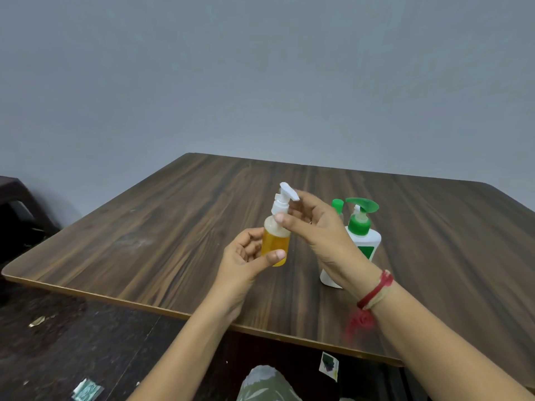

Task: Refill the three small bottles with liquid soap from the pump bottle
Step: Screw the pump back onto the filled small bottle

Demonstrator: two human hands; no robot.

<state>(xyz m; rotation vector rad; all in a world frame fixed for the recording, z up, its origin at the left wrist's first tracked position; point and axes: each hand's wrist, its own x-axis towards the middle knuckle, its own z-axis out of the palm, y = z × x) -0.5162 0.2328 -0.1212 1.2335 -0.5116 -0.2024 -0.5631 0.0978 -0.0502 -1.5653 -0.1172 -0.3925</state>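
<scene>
My left hand (249, 256) grips a small clear bottle (275, 243) of orange-yellow liquid, held upright above the wooden table (173, 227). A white pump cap (282, 199) sits on its neck. My right hand (312, 227) pinches that cap's collar between thumb and fingers. Behind my right hand stands a white pump bottle (362, 241) with a green pump head. A small bottle with a green cap (337, 204) shows just behind it, mostly hidden by my right hand.
The table's front edge runs diagonally below my wrists. Scraps of paper and packaging (86, 389) lie on the dark floor. A dark piece of furniture (14, 198) stands at the left by the grey wall.
</scene>
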